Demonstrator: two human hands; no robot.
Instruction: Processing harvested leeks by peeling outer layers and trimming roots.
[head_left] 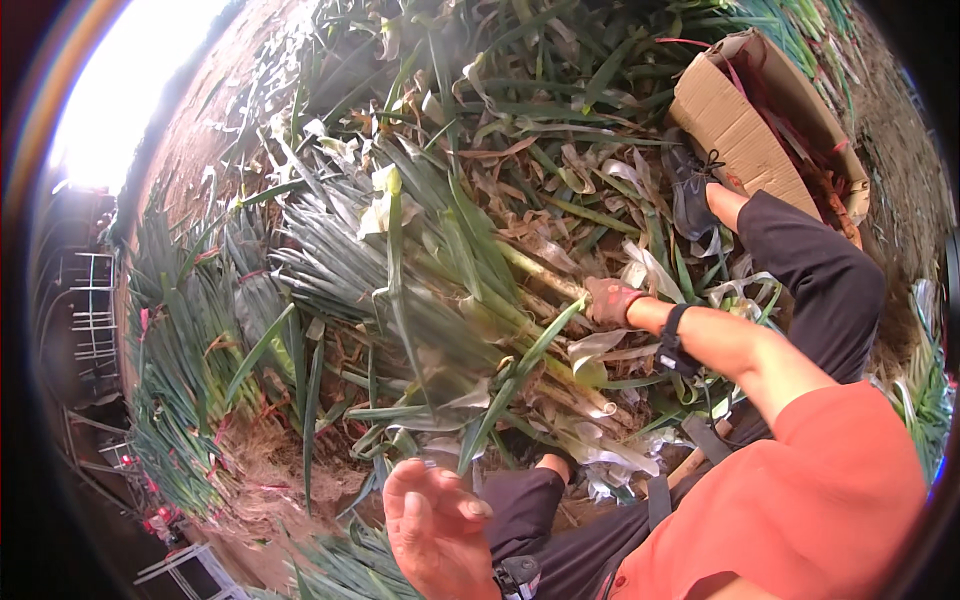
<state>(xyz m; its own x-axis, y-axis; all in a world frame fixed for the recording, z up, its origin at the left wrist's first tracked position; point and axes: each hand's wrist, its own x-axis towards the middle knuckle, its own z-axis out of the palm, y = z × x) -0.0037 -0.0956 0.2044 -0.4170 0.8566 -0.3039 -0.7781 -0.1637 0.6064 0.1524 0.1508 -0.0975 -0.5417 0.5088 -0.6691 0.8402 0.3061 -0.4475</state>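
Note:
Long green onions (350, 250) lie in a thick heap in front of me, their leaves pointing left and their pale stalks toward my right arm. My right hand (608, 302), in a reddish-brown stained glove, is closed at the root end of the stalks; a green onion stalk (540, 272) runs into its fingers. My bare left hand (435, 525) is raised near my left knee. Its fingers are loosely curled and apart, and I see nothing held; a small bluish glint shows at one finger. A single onion with bent leaves (525, 365) lies across the heap below my right hand.
A cardboard box (745, 125) with reddish strips inside stands beyond my right shoe (690, 185). Tied onion bundles (190, 390) lie at the left. Peeled leaves and dry skins (570, 170) cover the ground. A metal frame (95, 305) stands far left.

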